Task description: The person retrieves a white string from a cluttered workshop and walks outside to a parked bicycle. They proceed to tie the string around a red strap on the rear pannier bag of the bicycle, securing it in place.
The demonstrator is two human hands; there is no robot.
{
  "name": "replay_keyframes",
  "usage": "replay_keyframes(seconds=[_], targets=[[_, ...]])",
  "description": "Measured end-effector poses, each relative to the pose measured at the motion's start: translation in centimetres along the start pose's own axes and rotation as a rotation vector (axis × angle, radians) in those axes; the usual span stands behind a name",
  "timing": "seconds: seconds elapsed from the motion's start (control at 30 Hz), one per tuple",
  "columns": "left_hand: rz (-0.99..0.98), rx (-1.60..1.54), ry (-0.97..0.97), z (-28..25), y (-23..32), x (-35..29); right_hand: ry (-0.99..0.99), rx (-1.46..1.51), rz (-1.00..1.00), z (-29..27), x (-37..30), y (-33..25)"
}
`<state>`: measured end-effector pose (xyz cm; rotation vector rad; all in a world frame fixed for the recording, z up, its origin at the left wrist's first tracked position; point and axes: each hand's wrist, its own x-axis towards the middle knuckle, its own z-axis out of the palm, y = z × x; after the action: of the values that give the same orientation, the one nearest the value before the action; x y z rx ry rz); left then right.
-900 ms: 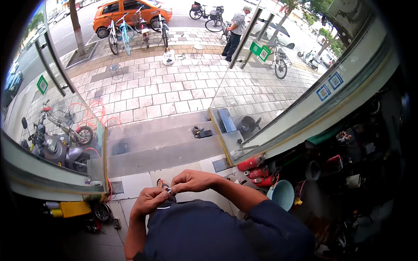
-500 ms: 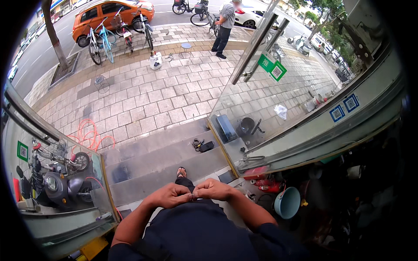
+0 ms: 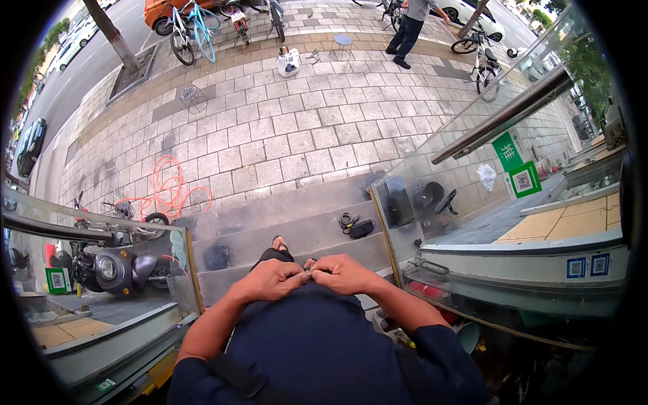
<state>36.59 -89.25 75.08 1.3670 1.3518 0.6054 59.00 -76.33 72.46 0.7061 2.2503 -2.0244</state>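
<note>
While the person stands at the open glass doors above the steps, a grey motorcycle [image 3: 111,270] is seen at the left, behind the left door pane [image 3: 177,253]. To the right of it, an orange hose [image 3: 174,192] lies in loose loops on the paved ground [image 3: 263,138]. Farther up there is a small wire stool [image 3: 192,96], and near the street stands a light blue bicycle [image 3: 204,35]. In the middle, the left hand [image 3: 277,279] and the right hand [image 3: 341,275] are together in front of the dark shirt [image 3: 310,351], with the fingertips pinched and meeting. Between these fingertips is a small thing [image 3: 308,274], mostly covered, so I cannot tell its kind. A white bag [image 3: 288,63] is on the paving beyond, and a round blue-topped stool [image 3: 343,41] is to its right. On a step lies a black case [image 3: 362,229] just beside a dark cable [image 3: 347,219]. Farther right, another person [image 3: 408,32] stands on the pavement, and behind the right door pane [image 3: 439,158] lies a crumpled white plastic piece [image 3: 486,177].
</note>
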Motion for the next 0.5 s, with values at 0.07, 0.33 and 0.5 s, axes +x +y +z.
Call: replay_keyframes(seconds=[0.07, 0.33, 0.5], targets=[[-0.031, -0.002, -0.058, -2.4, -2.0, 2.5, 0.077, -0.131, -0.004, -2.1, 1.3, -0.4], [0.026, 0.239, 0.011, -17.5, -13.5, 15.5, 0.427, -0.278, 0.061, -13.0, 11.9, 3.9], [0.055, 0.161, 0.066, -26.8, -18.1, 21.7, 0.451, -0.132, 0.207, -18.5, 20.0, 2.7]])
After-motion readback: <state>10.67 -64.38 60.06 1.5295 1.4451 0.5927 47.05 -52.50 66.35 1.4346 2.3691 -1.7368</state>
